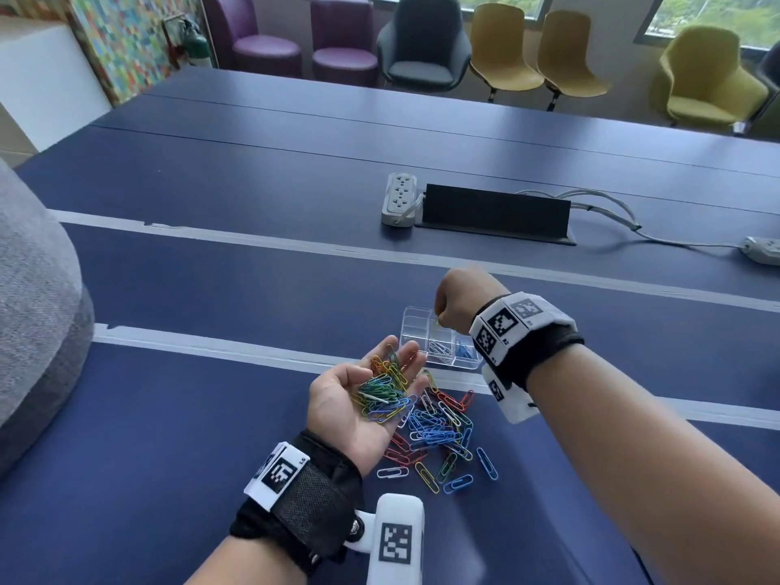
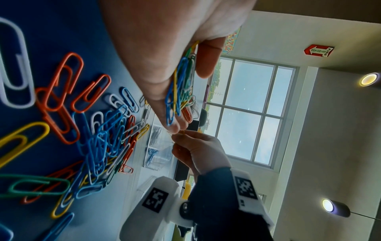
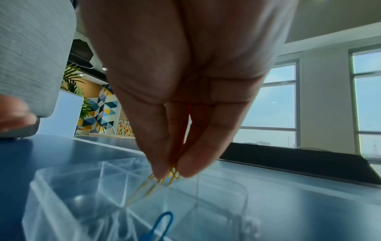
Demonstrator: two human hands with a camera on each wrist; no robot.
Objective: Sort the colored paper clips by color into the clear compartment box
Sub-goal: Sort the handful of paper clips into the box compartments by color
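Note:
My left hand (image 1: 358,399) lies palm up with its fingers relaxed, carrying a heap of mixed coloured paper clips (image 1: 386,394) (image 2: 181,84). Beside it, a loose pile of clips (image 1: 439,432) (image 2: 103,130) is spread on the blue table. Just beyond stands the clear compartment box (image 1: 415,320) (image 3: 82,187), with white clips (image 1: 439,350) and blue clips (image 1: 464,351) (image 3: 163,223) in its near compartments. My right hand (image 1: 447,306) (image 3: 171,169) hovers over the box's far side, thumb and fingers pinching yellow clips (image 3: 164,179) that hang into a compartment.
A white power strip (image 1: 399,198) and a raised black cable flap (image 1: 496,213) sit farther back on the table, with a second strip (image 1: 764,249) at the right edge. A grey cushion (image 1: 33,310) bulges in at the left. Chairs line the far side.

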